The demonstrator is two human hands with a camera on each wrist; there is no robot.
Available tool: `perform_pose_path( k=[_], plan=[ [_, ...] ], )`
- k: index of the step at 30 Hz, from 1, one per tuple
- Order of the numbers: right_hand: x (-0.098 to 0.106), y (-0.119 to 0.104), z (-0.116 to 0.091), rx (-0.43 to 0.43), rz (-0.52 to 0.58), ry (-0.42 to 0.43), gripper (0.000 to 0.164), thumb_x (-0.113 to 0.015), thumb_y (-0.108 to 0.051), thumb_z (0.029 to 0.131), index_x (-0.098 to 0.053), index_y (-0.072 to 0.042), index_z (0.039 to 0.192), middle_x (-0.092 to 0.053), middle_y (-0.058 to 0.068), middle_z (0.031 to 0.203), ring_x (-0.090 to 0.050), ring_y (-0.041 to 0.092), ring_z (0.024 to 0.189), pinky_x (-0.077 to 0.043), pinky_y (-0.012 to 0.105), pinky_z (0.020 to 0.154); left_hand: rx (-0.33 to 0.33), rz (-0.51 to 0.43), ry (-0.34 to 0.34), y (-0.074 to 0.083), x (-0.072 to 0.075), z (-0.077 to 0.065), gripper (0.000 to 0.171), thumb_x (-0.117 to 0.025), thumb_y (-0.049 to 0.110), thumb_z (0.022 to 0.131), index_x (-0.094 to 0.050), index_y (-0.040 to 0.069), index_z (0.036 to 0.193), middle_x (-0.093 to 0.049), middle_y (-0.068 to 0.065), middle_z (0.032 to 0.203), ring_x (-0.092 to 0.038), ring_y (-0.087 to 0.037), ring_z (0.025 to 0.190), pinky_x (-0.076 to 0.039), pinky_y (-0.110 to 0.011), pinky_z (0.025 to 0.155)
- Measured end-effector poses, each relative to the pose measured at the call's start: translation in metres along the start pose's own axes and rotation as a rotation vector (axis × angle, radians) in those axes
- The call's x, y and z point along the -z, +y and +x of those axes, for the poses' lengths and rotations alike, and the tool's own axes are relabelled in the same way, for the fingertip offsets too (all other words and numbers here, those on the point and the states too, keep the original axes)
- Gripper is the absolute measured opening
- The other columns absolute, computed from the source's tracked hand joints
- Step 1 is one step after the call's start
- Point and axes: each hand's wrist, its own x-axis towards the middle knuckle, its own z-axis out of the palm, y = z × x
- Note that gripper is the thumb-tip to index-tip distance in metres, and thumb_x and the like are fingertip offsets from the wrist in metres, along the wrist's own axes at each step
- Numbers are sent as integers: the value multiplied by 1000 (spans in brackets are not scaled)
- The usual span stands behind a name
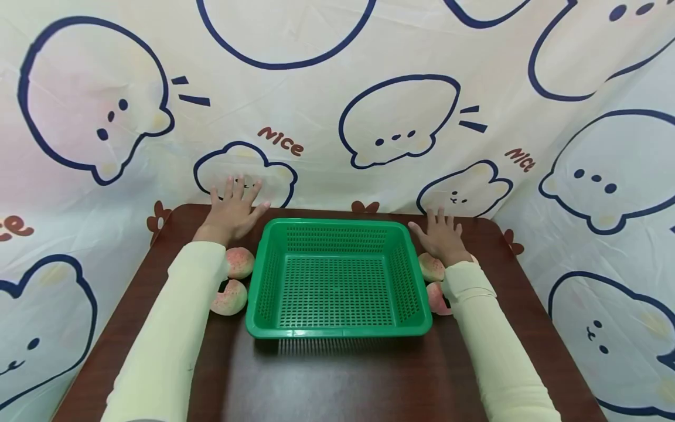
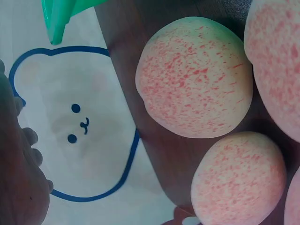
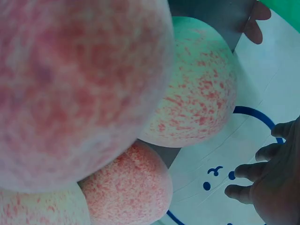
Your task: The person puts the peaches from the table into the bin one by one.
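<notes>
**Left hand (image 1: pixel 229 215) and right hand (image 1: pixel 442 239) hold nothing beside the green basket (image 1: pixel 337 333)**

The basket stands on the dark table (image 1: pixel 337 381). The left hand is just outside the basket's far left corner, fingers straight and spread, grip released. The right hand is near the far right corner in like condition. Whether either palm touches a surface cannot be told. Left-side peaches (image 1: pixel 239 262) lie close along the basket's left wall; right-side peaches (image 1: pixel 431 267) lie close along its right wall, partly hidden by the right sleeve (image 1: pixel 485 328). Each wrist view shows four speckled peaches. A printed backdrop (image 1: pixel 316 105) rises behind the basket.
</notes>
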Motion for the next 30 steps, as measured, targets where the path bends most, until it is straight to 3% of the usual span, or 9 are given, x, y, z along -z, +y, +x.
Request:
perform_pose_path(
  k=[7, 10, 13, 18, 25, 30],
  plan=[
    [-1, -3, 1, 36, -27, 18, 95, -21, -73, 101, -6, -5, 165, -3, 29, 170, -3, 54, 155, -3, 75, 119, 36, -80, -1, 0, 6, -1, 82, -22, 62, 106, -5, 7, 165, 0, -28, 170, 8, -48, 157, 7, -72, 120],
    [0, -5, 0, 53, -43, 25, 93, -22, -72, 102, -9, -4, 164, -5, 29, 169, -6, 54, 155, -4, 75, 119, 50, -129, -11, 3, 9, -3, 82, -25, 59, 107, -6, 3, 164, -8, -29, 169, -4, -49, 157, -4, -71, 121],
    [1, -7, -4, 73, -32, 32, 92, -22, -71, 102, -15, -2, 163, -9, 31, 168, -13, 54, 154, -8, 75, 118, 48, -157, -15, 10, 9, -7, 77, -30, 51, 109, -17, -2, 162, -21, -30, 166, -20, -50, 153, -17, -69, 121],
    [3, -6, -16, 93, 16, 24, 90, -21, -68, 104, -23, 1, 161, -14, 31, 168, -20, 52, 153, -14, 74, 118, 33, -171, -41, 23, 6, -19, 69, -37, 42, 110, -28, -9, 156, -32, -33, 159, -35, -50, 145, -28, -65, 118],
    [7, -11, -35, 151, 36, -27, 78, -24, -56, 109, -27, 4, 158, -18, 30, 167, -26, 52, 151, -23, 72, 117, 23, -346, -107, 39, 7, -45, 67, -48, 26, 107, -26, -18, 152, -35, -38, 155, -41, -50, 141, -37, -64, 113],
    [9, -7, -42, 198, 48, -20, 58, -30, -37, 112, -35, 4, 154, -27, 29, 163, -30, 49, 149, -27, 67, 118, 82, -420, -179, 53, 6, -61, 70, -54, 25, 105, -27, -22, 149, -48, -40, 140, -58, -48, 125, -49, -60, 103]
  ],
)
